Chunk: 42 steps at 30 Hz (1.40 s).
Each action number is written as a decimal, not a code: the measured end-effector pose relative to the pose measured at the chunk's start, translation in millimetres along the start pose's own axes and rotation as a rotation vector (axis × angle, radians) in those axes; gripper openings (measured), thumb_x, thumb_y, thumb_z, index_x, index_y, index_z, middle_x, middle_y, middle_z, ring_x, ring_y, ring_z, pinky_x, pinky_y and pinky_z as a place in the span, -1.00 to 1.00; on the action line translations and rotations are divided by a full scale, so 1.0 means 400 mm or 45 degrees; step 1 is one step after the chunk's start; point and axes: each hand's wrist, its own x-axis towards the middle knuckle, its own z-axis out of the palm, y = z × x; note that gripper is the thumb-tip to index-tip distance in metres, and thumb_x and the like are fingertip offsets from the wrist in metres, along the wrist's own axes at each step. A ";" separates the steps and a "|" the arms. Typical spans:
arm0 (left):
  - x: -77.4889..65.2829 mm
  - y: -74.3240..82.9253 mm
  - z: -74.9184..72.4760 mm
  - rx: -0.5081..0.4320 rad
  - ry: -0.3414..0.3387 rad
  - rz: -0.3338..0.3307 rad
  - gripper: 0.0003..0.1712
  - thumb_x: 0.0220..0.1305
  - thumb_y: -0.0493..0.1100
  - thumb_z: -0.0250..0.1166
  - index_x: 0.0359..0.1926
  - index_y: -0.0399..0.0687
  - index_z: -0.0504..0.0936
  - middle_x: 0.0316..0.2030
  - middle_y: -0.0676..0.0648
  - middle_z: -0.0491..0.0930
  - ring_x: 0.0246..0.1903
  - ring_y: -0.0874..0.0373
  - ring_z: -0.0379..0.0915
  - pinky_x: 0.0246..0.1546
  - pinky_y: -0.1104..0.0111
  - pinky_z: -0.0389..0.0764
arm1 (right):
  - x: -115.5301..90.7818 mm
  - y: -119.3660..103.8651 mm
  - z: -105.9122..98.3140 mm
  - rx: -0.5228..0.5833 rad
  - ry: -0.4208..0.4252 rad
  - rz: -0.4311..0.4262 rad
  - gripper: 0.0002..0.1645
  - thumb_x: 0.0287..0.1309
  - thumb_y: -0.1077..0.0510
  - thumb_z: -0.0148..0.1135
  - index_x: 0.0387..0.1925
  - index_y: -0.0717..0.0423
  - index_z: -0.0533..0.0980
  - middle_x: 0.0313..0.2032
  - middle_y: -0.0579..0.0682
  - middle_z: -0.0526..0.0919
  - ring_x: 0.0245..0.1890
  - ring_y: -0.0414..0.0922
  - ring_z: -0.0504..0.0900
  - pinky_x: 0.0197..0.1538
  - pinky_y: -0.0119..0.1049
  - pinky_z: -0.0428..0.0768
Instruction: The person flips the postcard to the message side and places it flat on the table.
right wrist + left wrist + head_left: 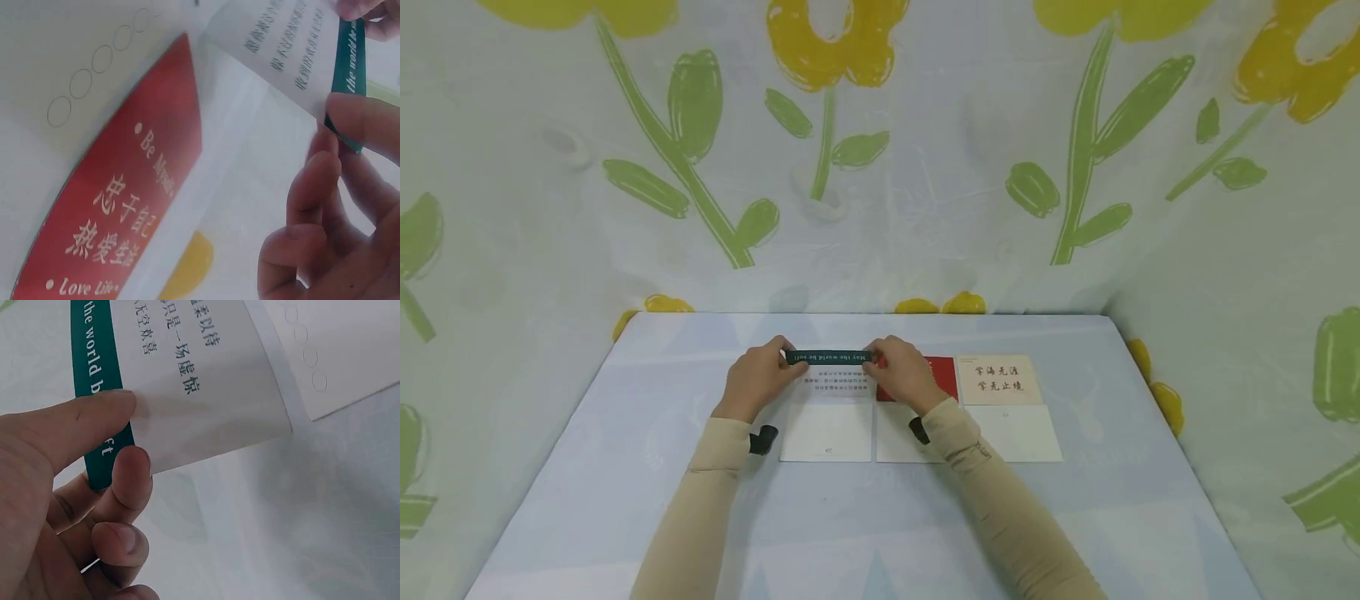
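Note:
Both hands pinch the far edge of a white postcard (838,385), along a dark green band lettered "the world be soft". My left hand (756,379) holds the band's left end; its thumb (94,422) lies across the green, with the fingers curled beneath. At the other end my right hand (910,375) grips the corner between thumb (365,122) and curled fingers. Chinese text fills the white part of the card. A red postcard (945,375) lies partly under my right hand. In the right wrist view, its white lettering shows on a bent red panel.
Right of the red card lies a beige postcard (997,396) with Chinese characters. Nearer me, a row of white card faces includes a left one (827,433) and a right one (1026,433). The pale table (647,517) meets a flower-patterned cloth wall (925,167).

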 end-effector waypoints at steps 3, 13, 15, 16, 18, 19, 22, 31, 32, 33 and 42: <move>-0.014 0.004 -0.005 0.004 0.052 0.046 -0.55 0.31 0.06 0.39 0.02 -0.16 0.60 -0.41 -0.05 0.67 -0.52 0.10 0.45 -0.53 0.29 0.42 | -0.010 0.003 -0.008 0.009 0.020 -0.027 -0.72 0.32 0.01 0.34 0.00 -0.02 0.69 -0.30 -0.13 0.60 -0.32 -0.15 0.53 -0.35 -0.34 0.53; -0.071 0.021 -0.017 0.012 0.181 0.177 -0.65 0.37 0.09 0.33 -0.04 -0.07 0.70 -0.36 0.02 0.66 -0.52 0.16 0.41 -0.53 0.30 0.42 | -0.057 0.016 -0.011 0.112 0.051 -0.075 -0.79 0.37 0.01 0.27 -0.06 -0.06 0.69 -0.41 -0.25 0.66 -0.41 -0.20 0.55 -0.39 -0.33 0.53; -0.083 0.024 -0.015 0.007 0.187 0.186 -0.65 0.36 0.10 0.34 -0.05 -0.04 0.71 -0.34 0.04 0.66 -0.50 0.18 0.42 -0.51 0.29 0.45 | -0.068 0.018 -0.013 0.119 0.074 -0.106 -0.80 0.37 0.02 0.26 -0.08 -0.06 0.70 -0.46 -0.27 0.64 -0.43 -0.22 0.54 -0.38 -0.33 0.52; -0.088 0.024 -0.013 0.000 0.189 0.188 -0.65 0.36 0.11 0.34 -0.05 -0.03 0.72 -0.33 0.04 0.67 -0.49 0.19 0.43 -0.49 0.29 0.46 | -0.073 0.019 -0.013 0.127 0.079 -0.118 -0.79 0.37 0.02 0.25 -0.08 -0.05 0.70 -0.48 -0.28 0.64 -0.45 -0.23 0.54 -0.38 -0.33 0.53; -0.100 0.022 -0.007 -0.002 0.197 0.188 -0.64 0.36 0.13 0.33 -0.05 -0.02 0.73 -0.31 0.05 0.68 -0.47 0.20 0.44 -0.47 0.28 0.47 | -0.085 0.020 -0.012 0.155 0.075 -0.136 -0.77 0.36 0.03 0.27 -0.05 -0.01 0.70 -0.49 -0.27 0.64 -0.46 -0.24 0.55 -0.40 -0.32 0.53; -0.107 0.019 -0.003 -0.004 0.202 0.185 -0.63 0.36 0.13 0.33 -0.04 -0.02 0.73 -0.30 0.04 0.69 -0.47 0.20 0.44 -0.47 0.28 0.48 | -0.090 0.020 -0.010 0.156 0.069 -0.141 -0.74 0.36 0.02 0.28 -0.03 0.01 0.70 -0.49 -0.27 0.63 -0.46 -0.24 0.55 -0.40 -0.33 0.53; -0.126 0.006 0.013 -0.001 0.217 0.176 -0.65 0.37 0.12 0.33 -0.04 0.00 0.74 -0.27 0.04 0.71 -0.47 0.19 0.44 -0.47 0.28 0.47 | -0.106 0.021 0.000 0.146 0.048 -0.148 -0.68 0.34 0.00 0.33 0.03 0.02 0.69 -0.46 -0.25 0.61 -0.43 -0.22 0.54 -0.40 -0.34 0.52; -0.168 -0.023 0.054 0.008 0.238 0.173 -0.70 0.34 0.03 0.39 -0.05 -0.04 0.75 -0.29 0.03 0.71 -0.39 0.12 0.57 -0.45 0.24 0.54 | -0.129 0.035 0.048 0.062 0.026 -0.159 -0.72 0.33 0.00 0.35 0.02 -0.06 0.71 -0.41 -0.26 0.62 -0.43 -0.23 0.51 -0.38 -0.38 0.51; -0.170 -0.025 0.057 0.007 0.233 0.171 -0.71 0.34 0.02 0.39 -0.05 -0.05 0.75 -0.29 0.03 0.71 -0.40 0.13 0.55 -0.45 0.25 0.54 | -0.130 0.036 0.052 0.060 0.022 -0.159 -0.72 0.33 0.00 0.35 0.01 -0.06 0.71 -0.37 -0.25 0.64 -0.41 -0.23 0.52 -0.35 -0.39 0.52; -0.171 -0.027 0.060 0.007 0.229 0.172 -0.71 0.34 0.01 0.39 -0.06 -0.06 0.75 -0.30 0.03 0.70 -0.41 0.15 0.54 -0.45 0.25 0.53 | -0.132 0.036 0.055 0.058 0.019 -0.165 -0.73 0.33 0.01 0.35 0.01 -0.05 0.71 -0.34 -0.24 0.66 -0.40 -0.23 0.52 -0.33 -0.39 0.53; -0.181 -0.039 0.085 -0.024 0.199 0.190 -0.75 0.31 0.00 0.42 -0.12 -0.04 0.74 -0.38 0.09 0.61 -0.48 0.23 0.41 -0.46 0.30 0.47 | -0.139 0.041 0.071 0.025 -0.009 -0.154 -0.73 0.29 0.06 0.38 -0.01 0.02 0.68 -0.22 -0.15 0.69 -0.33 -0.21 0.53 -0.21 -0.38 0.57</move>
